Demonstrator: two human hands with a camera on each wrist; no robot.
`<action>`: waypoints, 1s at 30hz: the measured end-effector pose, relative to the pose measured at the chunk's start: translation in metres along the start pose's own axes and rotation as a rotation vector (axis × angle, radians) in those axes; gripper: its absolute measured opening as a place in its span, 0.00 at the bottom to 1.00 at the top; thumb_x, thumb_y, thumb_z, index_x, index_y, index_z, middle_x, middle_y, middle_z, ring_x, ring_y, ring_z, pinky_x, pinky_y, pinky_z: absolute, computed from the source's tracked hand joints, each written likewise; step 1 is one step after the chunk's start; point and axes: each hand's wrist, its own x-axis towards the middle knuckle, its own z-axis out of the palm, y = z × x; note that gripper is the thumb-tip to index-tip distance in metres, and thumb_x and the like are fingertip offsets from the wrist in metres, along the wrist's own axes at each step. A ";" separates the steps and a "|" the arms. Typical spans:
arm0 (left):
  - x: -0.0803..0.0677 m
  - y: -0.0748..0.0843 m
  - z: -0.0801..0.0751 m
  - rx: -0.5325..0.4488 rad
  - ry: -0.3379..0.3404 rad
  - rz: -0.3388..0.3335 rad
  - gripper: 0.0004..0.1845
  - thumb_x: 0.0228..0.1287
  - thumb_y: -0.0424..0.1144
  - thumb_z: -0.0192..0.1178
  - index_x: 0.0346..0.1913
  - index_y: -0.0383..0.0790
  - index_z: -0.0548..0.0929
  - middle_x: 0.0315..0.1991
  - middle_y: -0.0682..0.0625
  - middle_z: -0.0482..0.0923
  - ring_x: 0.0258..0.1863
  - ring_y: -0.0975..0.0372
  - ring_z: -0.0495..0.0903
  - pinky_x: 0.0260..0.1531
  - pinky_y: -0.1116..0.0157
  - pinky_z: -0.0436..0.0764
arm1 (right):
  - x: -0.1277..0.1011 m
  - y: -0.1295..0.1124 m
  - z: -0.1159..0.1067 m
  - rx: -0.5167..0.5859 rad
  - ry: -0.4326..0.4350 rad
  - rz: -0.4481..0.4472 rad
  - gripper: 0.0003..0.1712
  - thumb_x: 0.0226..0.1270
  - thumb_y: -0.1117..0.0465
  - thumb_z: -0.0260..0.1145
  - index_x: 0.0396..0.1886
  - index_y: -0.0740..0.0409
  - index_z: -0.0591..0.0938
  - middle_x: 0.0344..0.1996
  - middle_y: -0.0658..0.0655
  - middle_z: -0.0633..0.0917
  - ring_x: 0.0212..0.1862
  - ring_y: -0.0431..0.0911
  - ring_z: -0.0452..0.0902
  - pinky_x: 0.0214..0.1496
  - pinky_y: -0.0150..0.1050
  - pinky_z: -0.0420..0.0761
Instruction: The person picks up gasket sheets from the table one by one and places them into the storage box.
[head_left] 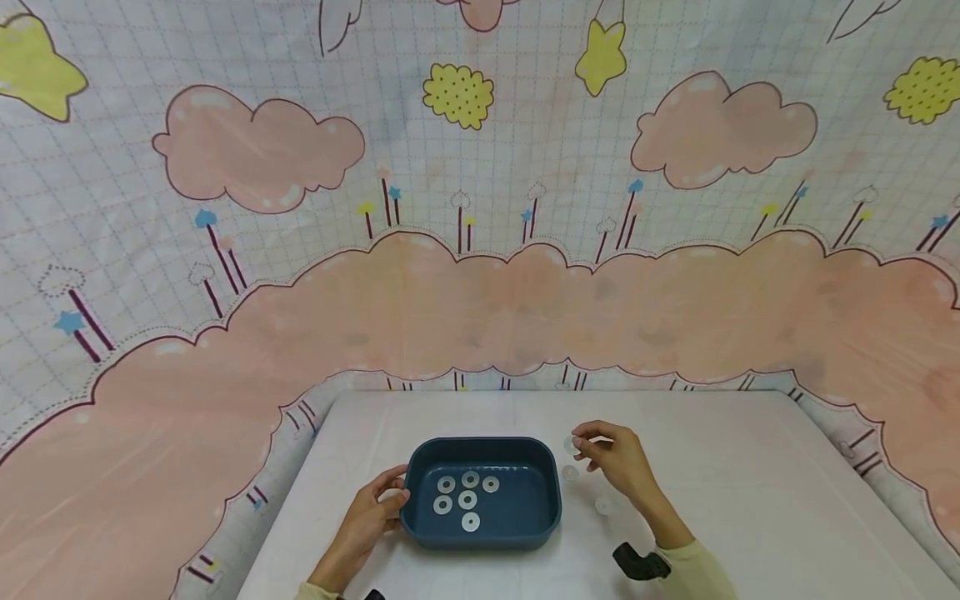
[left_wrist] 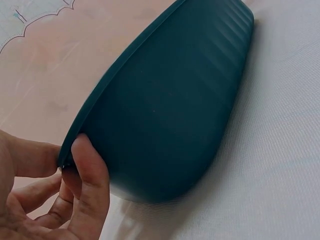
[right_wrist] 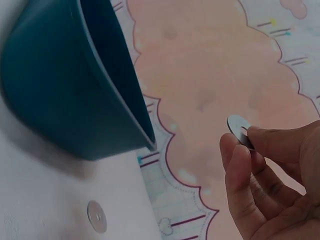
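A dark blue plastic bin (head_left: 517,537) stands on the white table, with several flat metal washers (head_left: 467,500) spread over its floor. At the bin's left end my left hand (head_left: 367,508) pinches the rim; the left wrist view shows the thumb at the rim and a finger (left_wrist: 91,165) against the outer wall. Beyond the bin's right side, my right hand (head_left: 617,457) is raised above the table. It pinches a single washer (right_wrist: 237,125) between thumb and fingertips. Two more washers, a nearer one (head_left: 603,505) and a farther one (head_left: 570,472), lie right of the bin.
The white table (head_left: 750,500) extends on both sides of the bin. Behind it hangs a patterned cloth (head_left: 495,317) with pink clouds and stars. A black strap (head_left: 641,562) sits at my right wrist, by the pale sleeve (head_left: 697,575).
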 end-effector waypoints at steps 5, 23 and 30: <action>0.000 -0.001 -0.002 0.002 0.002 -0.002 0.24 0.68 0.30 0.56 0.67 0.37 0.71 0.48 0.44 0.68 0.32 0.57 0.76 0.28 0.63 0.78 | -0.001 -0.005 0.014 0.038 -0.001 0.036 0.11 0.65 0.66 0.67 0.44 0.66 0.84 0.38 0.62 0.85 0.32 0.49 0.87 0.30 0.34 0.83; 0.000 -0.004 -0.003 0.004 -0.006 0.013 0.24 0.69 0.30 0.55 0.67 0.37 0.71 0.48 0.45 0.68 0.32 0.57 0.76 0.27 0.64 0.77 | -0.007 -0.019 0.054 0.135 -0.110 0.025 0.09 0.65 0.65 0.67 0.44 0.64 0.84 0.40 0.63 0.85 0.34 0.52 0.88 0.33 0.37 0.85; -0.002 -0.004 -0.003 0.005 -0.010 0.019 0.24 0.68 0.30 0.55 0.67 0.36 0.71 0.49 0.44 0.68 0.32 0.57 0.76 0.28 0.64 0.78 | -0.006 -0.020 0.067 0.152 -0.160 0.033 0.08 0.65 0.68 0.66 0.42 0.66 0.84 0.35 0.62 0.83 0.33 0.49 0.88 0.33 0.37 0.86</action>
